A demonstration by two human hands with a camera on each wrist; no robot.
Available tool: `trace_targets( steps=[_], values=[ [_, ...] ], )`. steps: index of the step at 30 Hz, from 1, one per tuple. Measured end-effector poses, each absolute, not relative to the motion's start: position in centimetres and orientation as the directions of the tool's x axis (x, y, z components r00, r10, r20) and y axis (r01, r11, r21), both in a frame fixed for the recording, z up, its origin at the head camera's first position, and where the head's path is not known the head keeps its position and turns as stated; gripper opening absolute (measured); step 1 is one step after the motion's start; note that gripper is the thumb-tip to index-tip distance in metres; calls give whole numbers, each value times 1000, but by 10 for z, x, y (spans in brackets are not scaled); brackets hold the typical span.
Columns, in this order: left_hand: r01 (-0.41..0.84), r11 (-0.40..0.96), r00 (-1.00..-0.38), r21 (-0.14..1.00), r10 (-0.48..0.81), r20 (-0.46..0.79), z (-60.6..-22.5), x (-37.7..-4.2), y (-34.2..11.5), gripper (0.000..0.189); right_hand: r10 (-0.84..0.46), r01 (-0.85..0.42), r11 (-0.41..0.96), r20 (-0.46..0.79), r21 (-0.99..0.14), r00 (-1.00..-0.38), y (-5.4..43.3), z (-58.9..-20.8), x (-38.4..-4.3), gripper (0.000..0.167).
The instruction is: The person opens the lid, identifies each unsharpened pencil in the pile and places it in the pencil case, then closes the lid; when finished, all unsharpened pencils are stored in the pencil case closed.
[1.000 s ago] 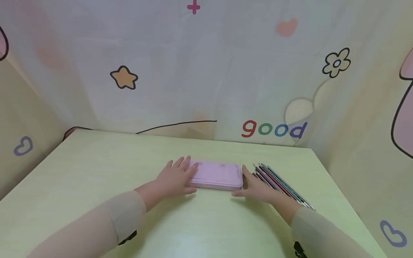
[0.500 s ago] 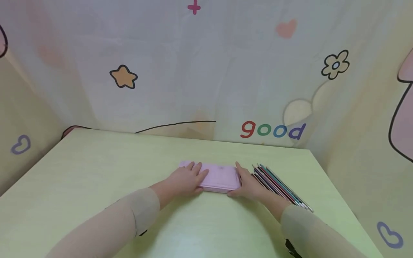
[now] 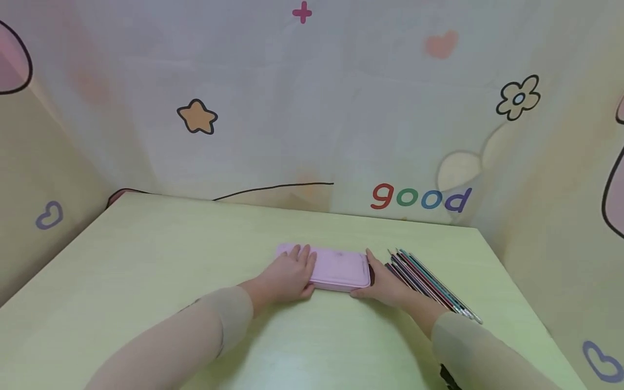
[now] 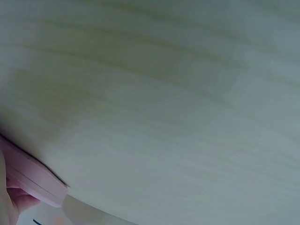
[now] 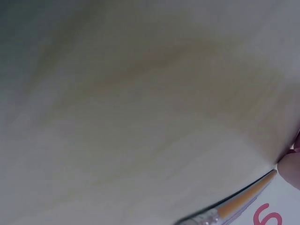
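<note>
A flat pink pencil case (image 3: pixel 341 268) lies on the pale table, its long side facing me. Across its left half lies my left hand (image 3: pixel 287 273), fingers over the lid and thumb low at the front side. My right hand (image 3: pixel 385 281) grips the right end, thumb at the front corner and fingers at the back corner. A dark patch shows at that end, beside the palm. In the left wrist view, the case (image 4: pixel 35 176) appears at the lower left with part of the hand against it. The right wrist view catches only a fingertip (image 5: pixel 290 168) of the right hand.
Several coloured pencils (image 3: pixel 429 284) lie in a slanted bundle just right of my right hand, partly behind the forearm. One pencil's sharpened end (image 5: pixel 241 201) shows in the right wrist view. A printed cloth (image 3: pixel 273 108) hangs behind the table (image 3: pixel 195 238) and along both sides.
My left hand has slid right along the lid, fingers now together. My right hand has come in around the case's right end. The pencils have stayed in place.
</note>
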State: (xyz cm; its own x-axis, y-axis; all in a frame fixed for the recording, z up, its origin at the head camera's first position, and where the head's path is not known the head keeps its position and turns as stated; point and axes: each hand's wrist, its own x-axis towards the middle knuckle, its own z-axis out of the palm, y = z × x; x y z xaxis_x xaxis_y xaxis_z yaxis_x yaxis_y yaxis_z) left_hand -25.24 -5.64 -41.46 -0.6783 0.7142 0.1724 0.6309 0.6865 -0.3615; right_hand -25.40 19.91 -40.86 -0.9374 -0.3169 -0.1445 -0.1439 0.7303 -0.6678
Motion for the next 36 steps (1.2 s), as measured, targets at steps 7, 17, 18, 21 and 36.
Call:
trace_targets(
  steps=[7, 17, 18, 21, 36],
  values=[
    [624, 654, -649, -428, 739, 182, -415, -253, -51, 65, -334, -167, 722, -127, -671, -934, 203, -409, -251, 113],
    [646, 588, -601, -488, 785, 150, -411, -255, -50, 61, -352, -176, 719, -133, -672, -927, 204, -407, -250, 108],
    [649, 581, -598, -491, 789, 144, -410, -256, -50, 61, -353, -178, 718, -132, -673, -926, 204, -406, -250, 107],
    [663, 569, -587, -486, 799, 135, -407, -259, -50, 60, -352, -172, 717, -137, -676, -926, 203, -405, -251, 106],
    [697, 694, -702, -179, 712, 25, -398, -244, -90, 56, -298, -111, 720, -161, -685, -941, 199, -410, -253, 117]
  ],
)
